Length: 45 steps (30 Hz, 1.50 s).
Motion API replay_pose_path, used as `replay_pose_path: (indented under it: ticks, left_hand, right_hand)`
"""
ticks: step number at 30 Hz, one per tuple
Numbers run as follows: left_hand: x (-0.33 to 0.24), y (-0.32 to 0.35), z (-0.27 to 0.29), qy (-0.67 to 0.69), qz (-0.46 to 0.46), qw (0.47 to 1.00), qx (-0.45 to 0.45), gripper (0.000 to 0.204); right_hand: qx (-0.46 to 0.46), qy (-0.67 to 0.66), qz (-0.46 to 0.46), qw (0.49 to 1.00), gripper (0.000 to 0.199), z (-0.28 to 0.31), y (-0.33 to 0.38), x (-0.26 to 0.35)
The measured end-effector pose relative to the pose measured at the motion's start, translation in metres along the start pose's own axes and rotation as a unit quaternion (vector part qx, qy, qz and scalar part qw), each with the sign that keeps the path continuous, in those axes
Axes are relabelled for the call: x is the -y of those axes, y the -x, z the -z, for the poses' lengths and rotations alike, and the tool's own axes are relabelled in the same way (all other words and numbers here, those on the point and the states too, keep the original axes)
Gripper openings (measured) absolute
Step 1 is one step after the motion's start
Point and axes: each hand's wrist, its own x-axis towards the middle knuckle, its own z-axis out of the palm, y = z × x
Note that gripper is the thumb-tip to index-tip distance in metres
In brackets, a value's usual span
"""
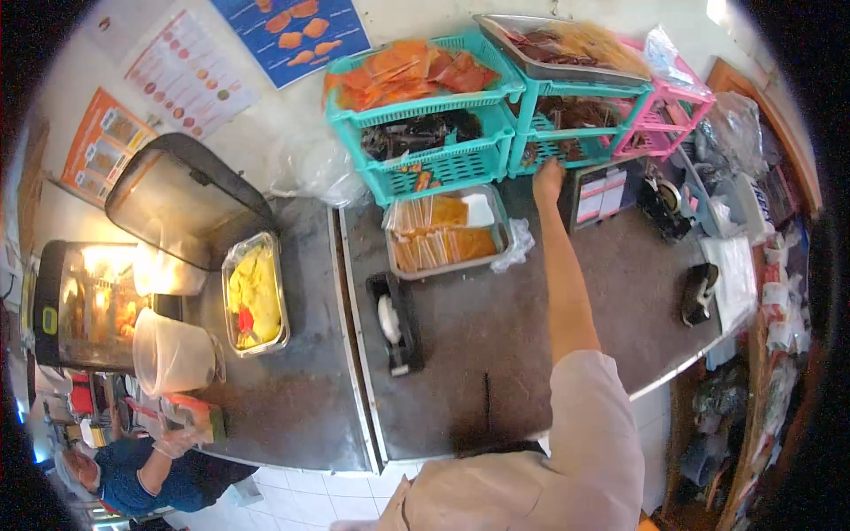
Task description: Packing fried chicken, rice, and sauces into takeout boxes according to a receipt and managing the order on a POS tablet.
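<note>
From here, the right hand [548, 184] at the teal rack [567, 135] best reaches in low; whether its fingers spread or pinch, I can't tell.

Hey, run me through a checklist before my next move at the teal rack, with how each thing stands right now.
1. Right hand at the lower part of the right-hand teal rack: ok.
2. Grip of that hand: cannot tell; the fingertips are too small and partly hidden.
3. Left hand in view: not ok; it does not show.
4. Black tape dispenser clear of the reaching arm: ok; it stands to the arm's left.
5. Metal tray on top of the rack secure: cannot tell; it is heaped, and its footing is unclear.
6. Co-worker's gloved hand out of the way: ok; it is far left.
</note>
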Motion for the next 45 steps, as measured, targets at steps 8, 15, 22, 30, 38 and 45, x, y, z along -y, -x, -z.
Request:
replay_pose_path:
  ticks: [8, 15, 22, 30, 38, 45]
  left_hand:
    - [0.002, 0.016, -0.077, -0.02, -0.027, 0.999, 0.008, 0.031]
    - [0.028, 0.015, -0.085, -0.027, -0.044, 0.998, 0.019, 0.03]
    - [0.06, 0.008, -0.044, -0.044, -0.061, 0.997, 0.035, 0.029]
    - [0.087, -0.012, -0.023, -0.036, -0.081, 0.994, 0.065, 0.029]
    - [0.111, -0.011, -0.015, -0.043, -0.083, 0.993, 0.078, 0.028]
    - [0.142, 0.002, -0.017, -0.029, -0.071, 0.994, 0.081, 0.027]
  right_hand:
    - [-0.117, 0.074, -0.275, 0.951, 0.023, -0.101, -0.096, -0.087]
    - [0.004, 0.262, -0.179, 0.948, 0.031, -0.143, -0.101, -0.154]
    - [-0.038, 0.05, -0.254, 0.965, 0.037, -0.129, -0.085, -0.084]
    - [0.026, 0.193, -0.015, 0.981, 0.027, -0.11, -0.071, -0.078]
    - [0.166, 0.252, 0.05, 0.952, 0.036, -0.134, -0.063, -0.077]
    - [0.119, 0.188, 0.096, 0.97, 0.036, -0.123, -0.049, -0.075]
